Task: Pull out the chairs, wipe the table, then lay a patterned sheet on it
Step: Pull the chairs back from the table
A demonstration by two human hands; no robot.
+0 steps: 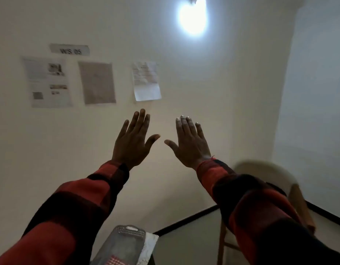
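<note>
Dim light fills a plain room with a pale wall [184, 92]. Nearest, at the bottom edge, a grey perforated board [125, 243] lies on a white lacy cloth [149, 247], blurred, at what seems a table corner [151, 262]. To the right, partly behind the right sleeve, stands a chair [276, 175] with a pale rounded back and wooden legs. Both arms in red-black checked sleeves [73, 203] reach up and forward. The left hand [133, 142] and the right hand [190, 143] are spread wide, fingers straight, holding nothing, thumbs near but apart. Farther on the wall hang three papers [97, 83] under a small label [69, 50], and a bright lamp [193, 18] glares above.
</note>
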